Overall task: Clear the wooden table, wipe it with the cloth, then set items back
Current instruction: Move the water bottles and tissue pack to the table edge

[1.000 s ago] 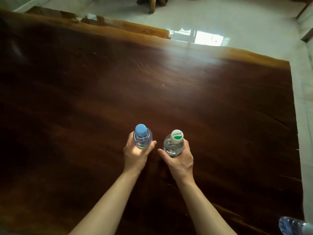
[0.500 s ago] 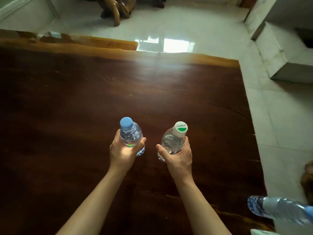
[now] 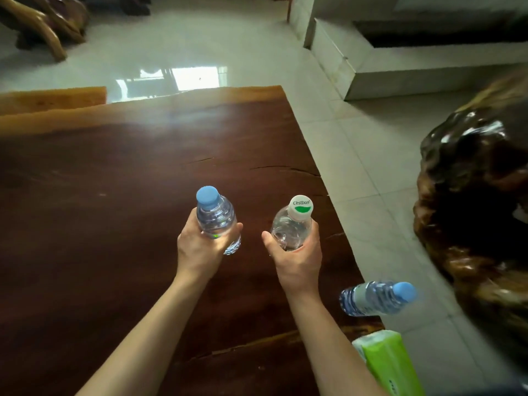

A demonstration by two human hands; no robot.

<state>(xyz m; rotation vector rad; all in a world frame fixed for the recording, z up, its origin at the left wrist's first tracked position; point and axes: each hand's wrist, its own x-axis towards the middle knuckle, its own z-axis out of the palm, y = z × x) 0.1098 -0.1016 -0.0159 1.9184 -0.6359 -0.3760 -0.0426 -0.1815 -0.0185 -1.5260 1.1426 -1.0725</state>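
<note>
My left hand [image 3: 201, 248] grips a clear water bottle with a blue cap [image 3: 215, 214], held above the dark wooden table [image 3: 100, 210]. In my right hand [image 3: 297, 258] is a second clear bottle with a white and green cap [image 3: 293, 224], also lifted over the table near its right side. A third bottle with a blue cap [image 3: 377, 298] stands at the table's right edge, close to my right forearm. No cloth is in view.
A green and white tissue pack [image 3: 391, 364] sits at the table's near right corner. A dark glossy carved wood piece [image 3: 480, 212] stands on the tiled floor to the right. A white step [image 3: 400, 67] lies beyond; a wooden root carving [image 3: 43, 24] is at far left.
The view has swung to the right, bringing the table's right edge, the third bottle and the tissue pack into sight. Both hands keep hold of their bottles, lifted off the table.
</note>
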